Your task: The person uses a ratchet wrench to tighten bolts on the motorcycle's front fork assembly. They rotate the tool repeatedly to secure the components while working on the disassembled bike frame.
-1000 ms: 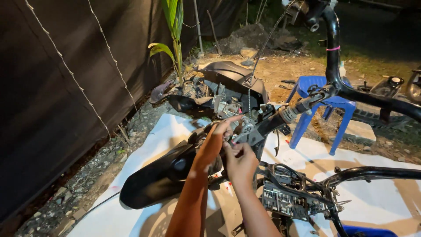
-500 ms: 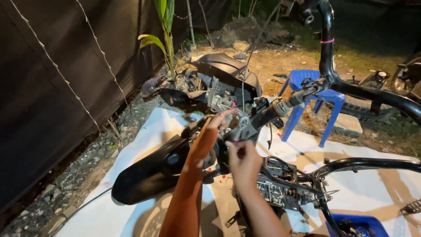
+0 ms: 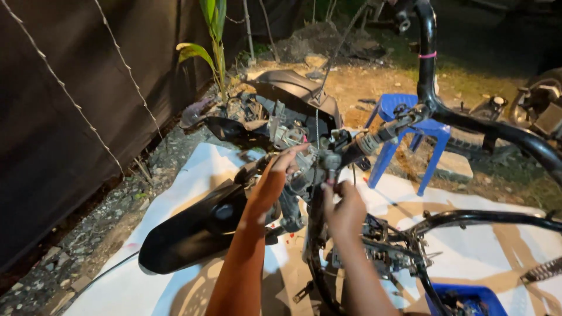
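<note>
A stripped motorcycle lies in front of me, its black front fender [image 3: 193, 231] low at the left and bare frame tubes [image 3: 480, 219] at the right. My left hand [image 3: 285, 162] reaches up to the grey steering-head parts [image 3: 316, 158], fingertips touching them. My right hand [image 3: 344, 206] is just below, fingers closed around the metal piece under the handlebar clamp [image 3: 331, 161]. The handlebar [image 3: 380, 134] runs up to the right. What exactly the right fingers pinch is hidden.
A white sheet [image 3: 175, 175] and cardboard cover the ground. A blue plastic stool [image 3: 410, 126] stands behind the handlebar, a blue crate [image 3: 462, 298] at bottom right. A dark fence [image 3: 64, 117] runs along the left, with gravel and a green plant [image 3: 213, 35]. A black frame tube [image 3: 427, 52] rises at top right.
The view has shifted slightly; both hands stay at the steering head. My left hand has crept a little higher onto the grey parts, my right hand sits a bit lower under the clamp.
</note>
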